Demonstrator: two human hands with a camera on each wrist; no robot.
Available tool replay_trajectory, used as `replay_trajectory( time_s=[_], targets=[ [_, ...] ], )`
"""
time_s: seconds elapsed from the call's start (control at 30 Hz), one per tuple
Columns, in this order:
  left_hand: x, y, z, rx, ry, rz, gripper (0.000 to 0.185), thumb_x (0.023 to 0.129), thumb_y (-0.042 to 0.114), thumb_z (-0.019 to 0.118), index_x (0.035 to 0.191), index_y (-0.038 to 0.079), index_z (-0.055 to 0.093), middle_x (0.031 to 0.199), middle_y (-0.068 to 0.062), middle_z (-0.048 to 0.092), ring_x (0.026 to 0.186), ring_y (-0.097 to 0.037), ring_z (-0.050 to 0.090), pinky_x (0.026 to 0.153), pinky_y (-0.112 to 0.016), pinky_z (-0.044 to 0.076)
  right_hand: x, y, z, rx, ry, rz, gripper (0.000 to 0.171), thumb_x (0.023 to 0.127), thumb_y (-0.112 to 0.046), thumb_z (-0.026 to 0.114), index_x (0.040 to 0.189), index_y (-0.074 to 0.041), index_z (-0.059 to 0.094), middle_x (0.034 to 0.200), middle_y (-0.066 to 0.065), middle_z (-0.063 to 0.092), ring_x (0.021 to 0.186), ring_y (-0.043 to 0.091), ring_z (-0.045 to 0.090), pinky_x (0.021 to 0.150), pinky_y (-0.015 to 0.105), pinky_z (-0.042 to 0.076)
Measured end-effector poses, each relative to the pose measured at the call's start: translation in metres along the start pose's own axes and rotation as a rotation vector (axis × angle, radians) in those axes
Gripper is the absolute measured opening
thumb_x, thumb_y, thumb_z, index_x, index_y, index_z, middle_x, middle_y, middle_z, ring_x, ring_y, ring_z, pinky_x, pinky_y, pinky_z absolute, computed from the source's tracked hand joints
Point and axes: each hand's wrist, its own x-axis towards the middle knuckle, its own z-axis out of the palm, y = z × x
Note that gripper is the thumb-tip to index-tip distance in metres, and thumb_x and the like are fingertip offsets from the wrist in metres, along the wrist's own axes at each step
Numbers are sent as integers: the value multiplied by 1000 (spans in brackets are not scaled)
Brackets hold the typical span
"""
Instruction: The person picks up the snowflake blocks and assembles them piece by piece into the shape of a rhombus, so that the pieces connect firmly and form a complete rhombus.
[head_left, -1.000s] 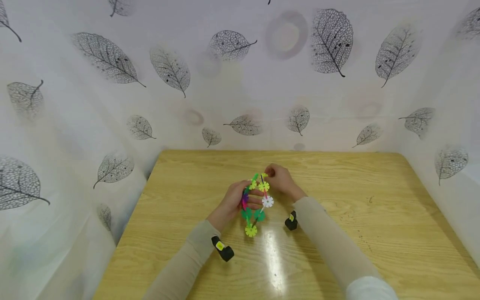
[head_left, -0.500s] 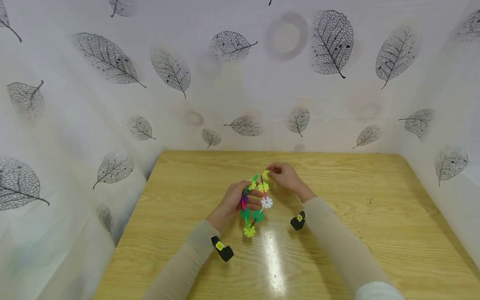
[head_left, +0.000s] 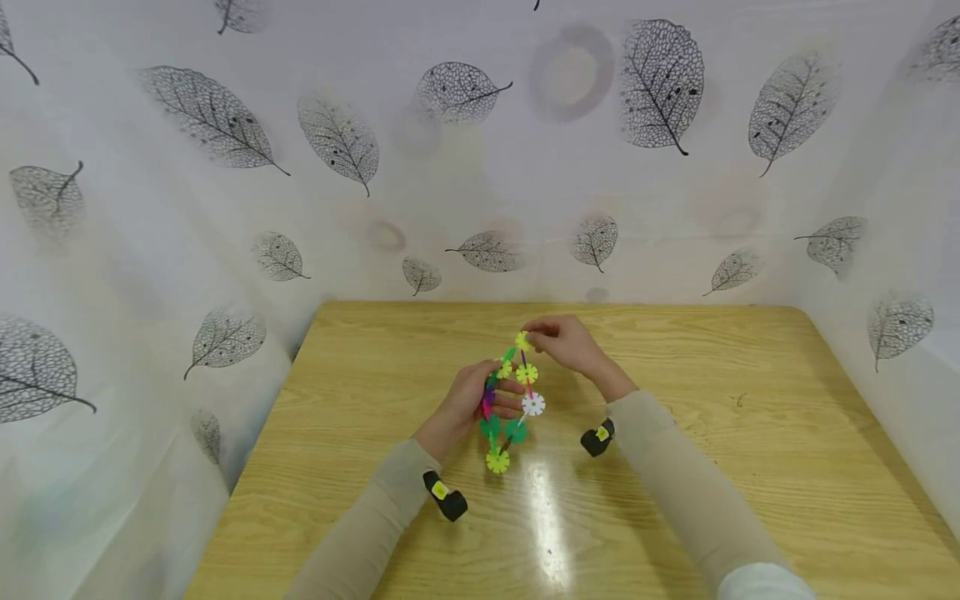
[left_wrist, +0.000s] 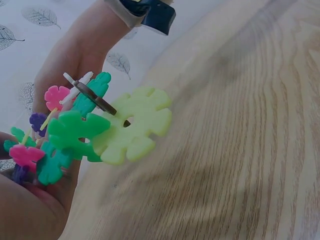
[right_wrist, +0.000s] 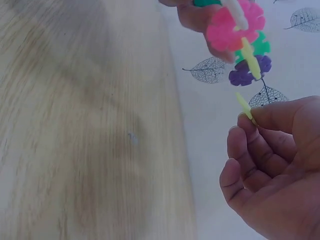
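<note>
A chain of colourful snowflake discs [head_left: 533, 405] hangs in a curve above the table, gripped at its left side by my left hand [head_left: 461, 404]. At its bottom is a yellow disc [left_wrist: 145, 122], large in the left wrist view beside a green disc [left_wrist: 75, 131]. My right hand [head_left: 572, 343] pinches a single yellow snowflake disc [right_wrist: 244, 106] between thumb and index finger. In the right wrist view that disc is edge-on, just below a purple disc [right_wrist: 241, 76] on the chain, with a small gap between them. The left fingers are partly hidden behind the chain.
The wooden table [head_left: 675, 500] lies beneath both hands. White cloth with leaf prints [head_left: 480, 167] stands behind and at both sides. Black wrist cameras sit on the left wrist [head_left: 446, 497] and the right wrist [head_left: 597, 437].
The right hand first drew right with the yellow disc, then brought it back left above the chain's upper right end. The left hand and chain have barely moved.
</note>
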Motion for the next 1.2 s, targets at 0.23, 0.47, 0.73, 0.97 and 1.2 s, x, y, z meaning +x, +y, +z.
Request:
replay_trajectory(
  time_s=[0.23, 0.47, 0.73, 0.97, 1.2],
  targets=[
    [1, 1, 0, 10, -3, 4, 47, 112, 25, 37, 144, -7, 51, 82, -1, 77, 64, -13, 77, 58, -26, 65, -1, -10, 0, 30, -10, -27, 32, 108, -18, 60, 130, 1, 71, 114, 18, 77, 93, 26, 72, 81, 37, 61],
    [0, 3, 0, 17, -16, 12, 50, 113, 27, 36, 145, -8, 49, 83, -1, 77, 65, -12, 77, 60, -26, 66, -4, -18, -1, 74, -8, -43, 30, 109, -17, 59, 128, 2, 72, 118, 20, 76, 102, 42, 70, 92, 62, 59],
    [2, 4, 2, 7, -3, 14, 44, 112, 24, 37, 140, -6, 54, 82, -2, 76, 64, -13, 76, 59, -27, 65, -5, -21, 0, 62, -7, -59, 29, 109, -16, 58, 127, 1, 73, 121, 20, 75, 100, 36, 72, 91, 56, 61],
    [1, 4, 3, 7, -7, 16, 41, 113, 25, 38, 137, -5, 53, 82, -1, 76, 63, -13, 76, 59, -27, 66, -6, -24, 0, 57, -11, -94, 27, 108, -14, 60, 125, 1, 75, 120, 22, 75, 95, 32, 72, 88, 51, 62],
    [1, 4, 5, -1, -7, 25, 37, 114, 25, 37, 129, -3, 56, 84, -2, 74, 64, -14, 76, 59, -26, 65, -7, -23, 3, 47, 10, -113, 26, 107, -13, 60, 122, 2, 76, 112, 21, 77, 89, 26, 70, 74, 27, 58]
  ],
)
